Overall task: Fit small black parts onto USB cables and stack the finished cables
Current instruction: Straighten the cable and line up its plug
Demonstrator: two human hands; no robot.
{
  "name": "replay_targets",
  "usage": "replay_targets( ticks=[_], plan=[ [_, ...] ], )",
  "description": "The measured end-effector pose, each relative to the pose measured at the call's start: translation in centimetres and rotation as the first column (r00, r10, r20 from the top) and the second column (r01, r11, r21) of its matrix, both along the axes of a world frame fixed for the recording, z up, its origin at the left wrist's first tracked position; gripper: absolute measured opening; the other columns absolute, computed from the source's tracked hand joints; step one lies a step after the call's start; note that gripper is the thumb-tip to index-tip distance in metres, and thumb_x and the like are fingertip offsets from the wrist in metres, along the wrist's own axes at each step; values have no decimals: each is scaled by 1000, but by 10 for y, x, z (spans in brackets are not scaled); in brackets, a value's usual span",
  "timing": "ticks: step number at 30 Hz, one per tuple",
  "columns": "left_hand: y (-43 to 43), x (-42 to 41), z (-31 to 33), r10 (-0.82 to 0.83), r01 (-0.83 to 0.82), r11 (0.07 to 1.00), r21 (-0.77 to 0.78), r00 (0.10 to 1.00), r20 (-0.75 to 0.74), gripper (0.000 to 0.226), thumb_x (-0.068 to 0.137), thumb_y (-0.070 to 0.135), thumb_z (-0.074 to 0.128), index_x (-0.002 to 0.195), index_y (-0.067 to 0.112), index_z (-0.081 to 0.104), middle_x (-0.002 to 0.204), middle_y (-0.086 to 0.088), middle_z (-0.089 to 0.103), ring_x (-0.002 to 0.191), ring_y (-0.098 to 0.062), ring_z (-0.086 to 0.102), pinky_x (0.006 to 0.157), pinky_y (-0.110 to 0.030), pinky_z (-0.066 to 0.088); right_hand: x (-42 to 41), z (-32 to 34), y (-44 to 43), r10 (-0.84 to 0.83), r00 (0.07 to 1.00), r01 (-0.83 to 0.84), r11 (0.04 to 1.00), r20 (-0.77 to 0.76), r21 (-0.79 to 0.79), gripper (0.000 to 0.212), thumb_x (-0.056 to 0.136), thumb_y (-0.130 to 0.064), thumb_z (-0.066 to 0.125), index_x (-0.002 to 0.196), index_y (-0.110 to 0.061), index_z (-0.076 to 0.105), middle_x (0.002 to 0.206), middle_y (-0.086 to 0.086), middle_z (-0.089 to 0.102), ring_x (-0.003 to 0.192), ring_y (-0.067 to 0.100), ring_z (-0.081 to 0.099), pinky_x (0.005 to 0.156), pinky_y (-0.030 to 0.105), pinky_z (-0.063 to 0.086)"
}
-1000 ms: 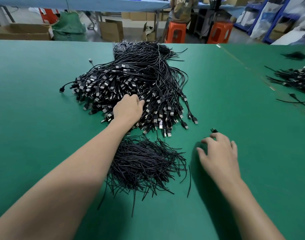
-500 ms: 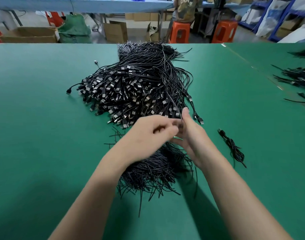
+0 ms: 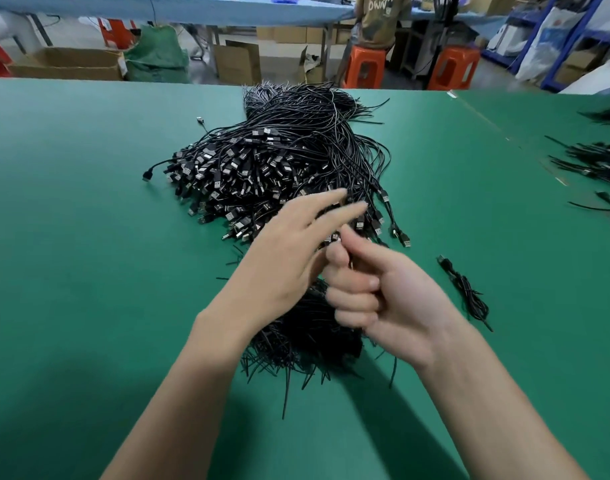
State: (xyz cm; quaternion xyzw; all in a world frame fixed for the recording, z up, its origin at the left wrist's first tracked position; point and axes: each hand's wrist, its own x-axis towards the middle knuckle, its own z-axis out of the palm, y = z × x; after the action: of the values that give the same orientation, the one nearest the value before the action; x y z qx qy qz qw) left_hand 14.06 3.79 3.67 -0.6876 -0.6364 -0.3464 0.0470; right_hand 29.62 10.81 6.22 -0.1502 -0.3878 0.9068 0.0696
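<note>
— What are the hands doing?
— The left hand has its fingers stretched out straight. The right hand, touching it, curls round a thin cable.
— And the rest?
— The big pile lies just beyond both hands. One coiled cable lies apart, right of the right hand.

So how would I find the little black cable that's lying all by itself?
Start at the big heap of black USB cables in the middle of the green table. Just right of the person's right hand lies one thin black cable, loosely bundled. Unlike the rest, it sits alone, touching no pile.
</note>
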Motion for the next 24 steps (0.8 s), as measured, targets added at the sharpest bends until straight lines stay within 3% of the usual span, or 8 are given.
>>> replay_targets(
  ticks=[2,4,8,12,16,19,21,24],
  plan=[
    [4,4,1,-46,46,996,79,999,5,24,98,3,62,115,14,74,129,-2,66,125,-22,58,108,-46,44,9,-1,-12,99,995,-98,994,-19,45,39,103,-43,46,73,-20,56,54,-10,21,44,5,16,41,20,12],
    [3,4,3,-51,45,991,127,998,46,17,101,11,56,97,15,72,99,5,68,96,-17,62,90,-45,48,18,-3,-17,139,990,-137,985,-12,104,40,102,-43,46,70,-20,54,54,-9,20,44,5,14,42,20,11],
    [0,14,5,-47,39,995,89,995,93,29,104,28,49,97,15,74,83,6,59,79,-17,56,75,-40,49,34,6,-9,93,991,-78,987,-99,139,37,100,-40,48,69,-21,54,54,-11,22,43,5,15,40,18,12],
    [-6,49,5,-88,95,995,-22,969,229,38,104,33,38,111,10,67,93,-2,68,82,-22,60,78,-38,52,34,25,3,-173,950,239,939,-261,248,35,101,-37,45,80,-20,67,55,-11,24,43,2,22,39,16,22],
    [-11,57,15,-87,111,991,-77,961,264,25,109,24,45,124,16,63,89,7,60,77,-13,54,73,-29,45,27,29,8,-421,822,554,748,-382,367,38,105,-31,41,99,-15,75,62,-5,53,48,6,39,44,18,37],
    [-17,58,23,-26,36,995,-89,994,108,15,107,23,52,92,22,54,74,6,53,68,-24,52,68,-43,48,15,19,-1,-485,761,648,569,-431,506,38,109,-25,34,110,-6,67,84,9,74,72,20,71,65,26,56],
    [-23,55,27,60,-61,995,-77,998,-15,25,106,30,54,82,24,47,67,8,51,64,-25,53,63,-46,47,10,10,-7,-541,691,716,422,-479,557,35,111,-21,33,112,-5,64,95,14,76,87,27,76,76,28,59],
    [-36,48,32,167,-171,984,-46,984,-67,37,106,45,49,80,22,62,62,7,57,61,-18,57,62,-42,48,14,7,1,-640,532,819,225,-554,528,32,112,-20,33,111,-9,63,99,10,76,93,27,75,80,28,58]
  ],
)
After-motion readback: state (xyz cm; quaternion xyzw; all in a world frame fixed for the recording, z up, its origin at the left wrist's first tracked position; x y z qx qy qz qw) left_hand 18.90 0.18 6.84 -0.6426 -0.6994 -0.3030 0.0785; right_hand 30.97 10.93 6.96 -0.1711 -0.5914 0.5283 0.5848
